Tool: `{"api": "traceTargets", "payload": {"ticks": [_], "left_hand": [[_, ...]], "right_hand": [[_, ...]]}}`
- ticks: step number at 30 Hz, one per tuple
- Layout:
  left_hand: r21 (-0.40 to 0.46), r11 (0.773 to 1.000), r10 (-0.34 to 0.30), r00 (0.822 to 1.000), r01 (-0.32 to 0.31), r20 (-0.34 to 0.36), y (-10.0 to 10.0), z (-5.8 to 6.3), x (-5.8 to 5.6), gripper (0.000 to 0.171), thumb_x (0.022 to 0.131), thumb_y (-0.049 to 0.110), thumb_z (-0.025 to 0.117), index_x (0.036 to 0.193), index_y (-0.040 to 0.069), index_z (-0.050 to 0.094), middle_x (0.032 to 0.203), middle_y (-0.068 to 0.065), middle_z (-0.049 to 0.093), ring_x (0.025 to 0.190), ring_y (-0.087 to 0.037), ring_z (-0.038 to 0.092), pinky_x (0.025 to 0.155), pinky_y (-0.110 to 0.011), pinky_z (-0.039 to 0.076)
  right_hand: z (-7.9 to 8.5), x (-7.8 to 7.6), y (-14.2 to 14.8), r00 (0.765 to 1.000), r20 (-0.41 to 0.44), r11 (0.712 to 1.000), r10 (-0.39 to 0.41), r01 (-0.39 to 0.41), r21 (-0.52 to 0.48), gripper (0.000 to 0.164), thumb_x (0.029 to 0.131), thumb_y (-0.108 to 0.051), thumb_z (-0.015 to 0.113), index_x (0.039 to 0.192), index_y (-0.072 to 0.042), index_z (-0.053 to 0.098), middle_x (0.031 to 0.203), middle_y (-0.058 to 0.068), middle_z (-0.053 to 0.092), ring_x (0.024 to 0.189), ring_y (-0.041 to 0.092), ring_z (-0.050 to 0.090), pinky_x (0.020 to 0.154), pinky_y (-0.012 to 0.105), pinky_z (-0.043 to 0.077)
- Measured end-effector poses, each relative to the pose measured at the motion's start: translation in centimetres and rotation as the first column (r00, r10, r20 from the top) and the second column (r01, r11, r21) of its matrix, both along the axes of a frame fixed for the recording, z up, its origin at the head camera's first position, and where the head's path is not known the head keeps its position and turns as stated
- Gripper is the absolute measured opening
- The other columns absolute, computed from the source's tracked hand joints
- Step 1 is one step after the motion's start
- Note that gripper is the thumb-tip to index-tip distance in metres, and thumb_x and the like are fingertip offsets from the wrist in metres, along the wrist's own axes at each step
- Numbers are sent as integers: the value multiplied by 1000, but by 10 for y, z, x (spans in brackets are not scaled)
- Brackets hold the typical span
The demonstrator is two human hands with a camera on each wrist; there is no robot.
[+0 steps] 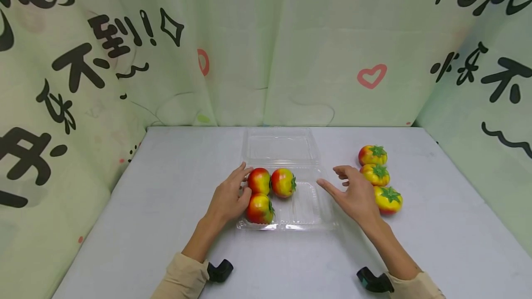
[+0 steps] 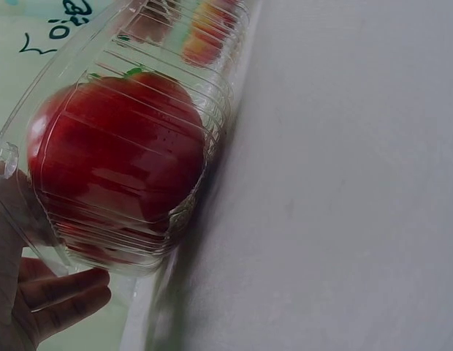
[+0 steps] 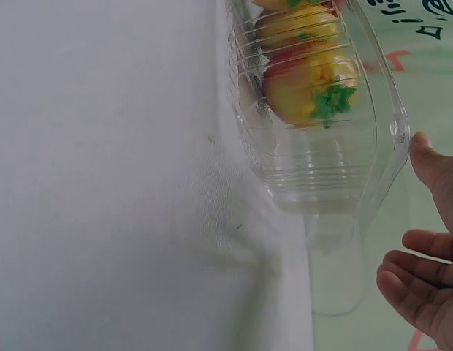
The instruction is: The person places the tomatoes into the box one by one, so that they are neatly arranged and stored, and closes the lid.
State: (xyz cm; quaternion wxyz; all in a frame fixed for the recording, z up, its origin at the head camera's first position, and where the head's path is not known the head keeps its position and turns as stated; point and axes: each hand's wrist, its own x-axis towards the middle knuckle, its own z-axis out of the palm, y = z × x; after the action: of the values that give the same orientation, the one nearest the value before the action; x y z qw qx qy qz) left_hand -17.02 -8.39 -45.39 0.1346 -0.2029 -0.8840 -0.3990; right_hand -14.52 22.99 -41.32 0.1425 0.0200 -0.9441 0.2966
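A clear plastic clamshell box [image 1: 305, 197] lies with its lid [image 1: 280, 146] folded back, away from me. Three red-and-yellow tomato-like fruits with green leafy tops sit in it: a back left fruit [image 1: 258, 181], a front left fruit [image 1: 260, 209] and a back middle fruit [image 1: 283, 182]. My left hand [image 1: 229, 200] is at the box's left rim beside the two left fruits, its fingers loosely extended; whether it touches a fruit cannot be told. Over at the right rim, my right hand [image 1: 355, 194] holds nothing, thumb pointing toward the box [image 3: 314, 164] and fingers slightly bent.
Three more such fruits stand in a column right of my right hand: a far fruit [image 1: 372, 155], a middle one [image 1: 375, 175] and a near one [image 1: 388, 200]. The white table [image 1: 174, 165] is bordered by a printed curtain [image 1: 324, 50] at the back and sides.
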Motion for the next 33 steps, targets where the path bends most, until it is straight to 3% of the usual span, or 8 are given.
{"api": "traceTargets", "payload": {"ticks": [18, 33], "left_hand": [[-1, 1000, 10, 1000, -10, 12, 0, 0, 0, 48, 91, 8, 59, 139, 3, 61, 151, -21, 52, 105, -30, 72, 88, -42, 61], [7, 1000, 3, 1000, -3, 5, 0, 0, 0, 49, 91, 7, 58, 139, 2, 60, 151, -22, 51, 104, -30, 72, 85, -42, 62]], "right_hand": [[3, 8, 23, 995, -92, 999, -35, 33, -25, 54, 85, -28, 84, 121, 7, 63, 115, 25, 69, 102, 40, 67, 86, 55, 59], [8, 16, 41, 984, -141, 994, -104, 106, 4, 52, 85, -34, 83, 118, 3, 66, 108, 24, 70, 94, 38, 68, 82, 57, 58]]}}
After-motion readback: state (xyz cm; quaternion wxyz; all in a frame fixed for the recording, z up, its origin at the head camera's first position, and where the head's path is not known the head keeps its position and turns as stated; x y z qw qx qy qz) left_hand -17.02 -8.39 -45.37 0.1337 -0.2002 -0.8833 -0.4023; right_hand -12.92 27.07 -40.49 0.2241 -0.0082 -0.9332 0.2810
